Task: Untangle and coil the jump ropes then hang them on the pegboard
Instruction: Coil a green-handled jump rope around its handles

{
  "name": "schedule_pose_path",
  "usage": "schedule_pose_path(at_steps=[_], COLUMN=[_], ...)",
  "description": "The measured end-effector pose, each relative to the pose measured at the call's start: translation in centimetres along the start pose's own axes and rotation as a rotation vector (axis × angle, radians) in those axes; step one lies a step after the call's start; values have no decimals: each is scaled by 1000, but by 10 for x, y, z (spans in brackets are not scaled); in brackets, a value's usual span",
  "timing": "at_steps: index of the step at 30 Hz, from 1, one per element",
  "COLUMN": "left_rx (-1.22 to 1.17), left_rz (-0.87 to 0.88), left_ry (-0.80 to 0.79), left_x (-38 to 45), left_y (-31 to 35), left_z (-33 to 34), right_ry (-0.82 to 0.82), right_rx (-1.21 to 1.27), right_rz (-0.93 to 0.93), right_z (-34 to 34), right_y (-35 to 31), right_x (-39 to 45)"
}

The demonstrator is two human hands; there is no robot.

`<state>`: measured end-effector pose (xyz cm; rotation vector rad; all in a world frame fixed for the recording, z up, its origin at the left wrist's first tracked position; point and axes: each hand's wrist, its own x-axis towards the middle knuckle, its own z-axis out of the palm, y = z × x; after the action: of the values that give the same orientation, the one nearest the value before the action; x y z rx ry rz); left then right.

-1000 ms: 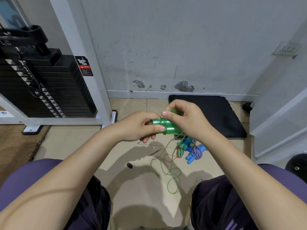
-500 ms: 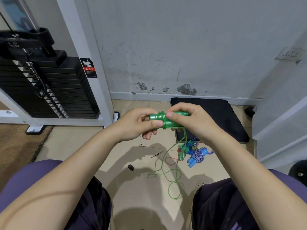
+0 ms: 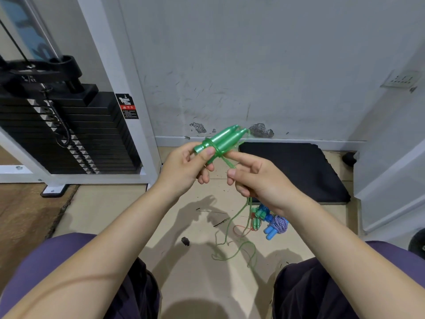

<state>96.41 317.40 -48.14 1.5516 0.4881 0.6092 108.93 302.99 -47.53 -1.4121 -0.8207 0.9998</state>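
tiled floor under a scuffed wall, weight stack on the left, dark mat ahead. left hand grips the butt ends of the paired green handles, thumb pressed on top; their long axis runs up and to the right, away from the palm. right hand sits just right of and below the handles, pinching the green cord where it leaves the wrap, forefinger extended. cord drops from that pinch to loose loops on the floor, beside the blue rope bundle. right hand is nearer the slack, so winding likely falls to it. pegboard not in view.
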Motion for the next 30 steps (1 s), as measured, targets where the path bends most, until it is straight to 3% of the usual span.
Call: schedule_pose_path(at_steps=[4,8,10,13,19,22,30], left_rx=[56,260,415,557,434,374,400], left_rz=[-13,-44,-58,-87,-187,-174,-119], left_ry=[166,206,122,-154,-588,-650,-634], left_x=[5,12,12,5,-5,-6,-10], left_y=[-3,-10,-10,-6,0,3,-4], left_z=[-4,-14,-16,-10,1,1,1], right_ry=[49,63,119,255,369,407,245], right_rx=[-188,-425,-501,-585,-766,-704,-524], right_rz=[16,-71,-188,-348,-424,-350,-82], right_z=[10,13,11,4,-11,-13,-8], right_y=[3,-3,-7,-12,-2,7,11], right_x=[-3,-9,-11,-12,-2,2,3])
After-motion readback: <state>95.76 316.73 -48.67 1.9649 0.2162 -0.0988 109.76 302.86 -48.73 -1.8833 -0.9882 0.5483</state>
